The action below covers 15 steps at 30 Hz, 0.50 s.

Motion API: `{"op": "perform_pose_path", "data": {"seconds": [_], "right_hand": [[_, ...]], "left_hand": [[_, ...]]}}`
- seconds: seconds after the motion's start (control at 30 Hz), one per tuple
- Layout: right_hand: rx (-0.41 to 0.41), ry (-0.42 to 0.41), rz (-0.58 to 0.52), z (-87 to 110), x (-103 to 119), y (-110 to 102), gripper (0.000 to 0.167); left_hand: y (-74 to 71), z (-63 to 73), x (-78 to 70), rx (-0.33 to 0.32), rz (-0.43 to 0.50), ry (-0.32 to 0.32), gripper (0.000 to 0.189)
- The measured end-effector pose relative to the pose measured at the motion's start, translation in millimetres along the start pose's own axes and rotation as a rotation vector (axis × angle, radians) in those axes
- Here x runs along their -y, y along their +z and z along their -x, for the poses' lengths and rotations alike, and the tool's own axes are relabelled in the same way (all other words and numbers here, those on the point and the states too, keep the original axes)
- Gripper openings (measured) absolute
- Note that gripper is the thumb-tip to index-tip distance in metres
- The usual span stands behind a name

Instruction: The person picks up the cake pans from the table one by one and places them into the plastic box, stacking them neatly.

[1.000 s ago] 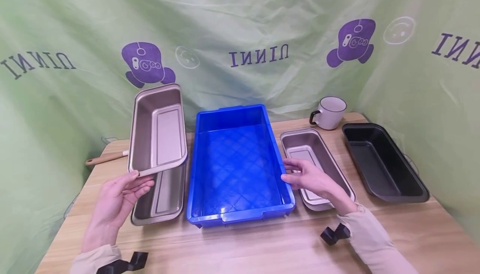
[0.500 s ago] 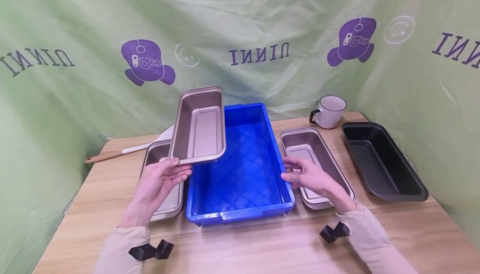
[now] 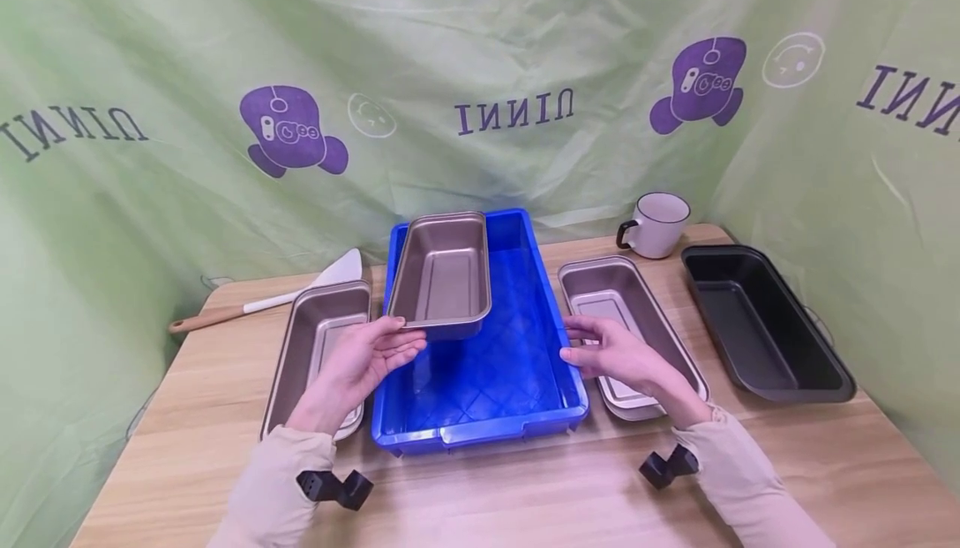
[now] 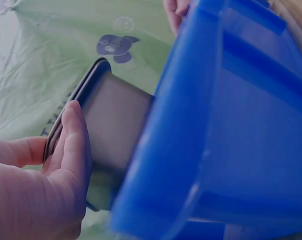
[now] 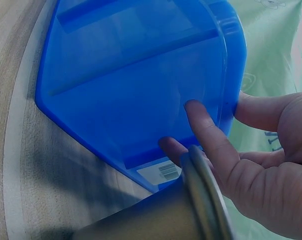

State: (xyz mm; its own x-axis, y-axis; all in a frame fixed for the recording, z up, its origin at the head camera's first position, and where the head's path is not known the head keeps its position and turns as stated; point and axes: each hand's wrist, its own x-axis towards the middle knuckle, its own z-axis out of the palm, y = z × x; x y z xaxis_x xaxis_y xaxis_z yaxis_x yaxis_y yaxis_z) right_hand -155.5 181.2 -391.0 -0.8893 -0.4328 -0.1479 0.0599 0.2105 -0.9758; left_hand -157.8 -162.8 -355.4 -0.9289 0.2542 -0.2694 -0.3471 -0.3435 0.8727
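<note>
My left hand [image 3: 360, 369] pinches the near rim of a champagne-coloured metal loaf pan [image 3: 444, 281]. The pan hangs level over the left half of a blue plastic bin [image 3: 517, 429], its lower part inside the bin's outline. In the left wrist view, thumb and fingers [image 4: 72, 132] lie on either side of the pan's rim. My right hand [image 3: 618, 358] holds the bin's right wall, the thumb at the rim and fingers against the outside. Beside its fingers is the rim of a second loaf pan [image 5: 203, 185]. Another matching pan [image 3: 307, 339] stands left of the bin.
A spatula [image 3: 273, 299] with a wooden handle and white blade lies behind the left pan. Behind the right-hand pan [image 3: 656, 323] stands a white mug [image 3: 662, 227]. A black loaf pan [image 3: 757, 323] is at the far right, and a green printed cloth [image 3: 420, 47] hangs behind the table.
My left hand has carried its pan rightward from above the left pan, then down over the bin. The spatula blade and left pan are uncovered. My right hand has stayed on the bin.
</note>
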Motion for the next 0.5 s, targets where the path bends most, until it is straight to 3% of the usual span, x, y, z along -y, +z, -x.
{"op": "perform_pose_path", "data": {"seconds": [0.37,0.5], "right_hand": [[0.007,0.008,0.000,-0.4,0.5,0.1,0.062],[0.004,0.008,0.006,-1.2,0.6,-0.5,0.062]], "left_hand": [[11.6,-15.1,9.7,-0.083,-0.132,-0.023,0.014],[14.7,-16.8,13.6,-0.081,-0.152,-0.045,0.016]]}}
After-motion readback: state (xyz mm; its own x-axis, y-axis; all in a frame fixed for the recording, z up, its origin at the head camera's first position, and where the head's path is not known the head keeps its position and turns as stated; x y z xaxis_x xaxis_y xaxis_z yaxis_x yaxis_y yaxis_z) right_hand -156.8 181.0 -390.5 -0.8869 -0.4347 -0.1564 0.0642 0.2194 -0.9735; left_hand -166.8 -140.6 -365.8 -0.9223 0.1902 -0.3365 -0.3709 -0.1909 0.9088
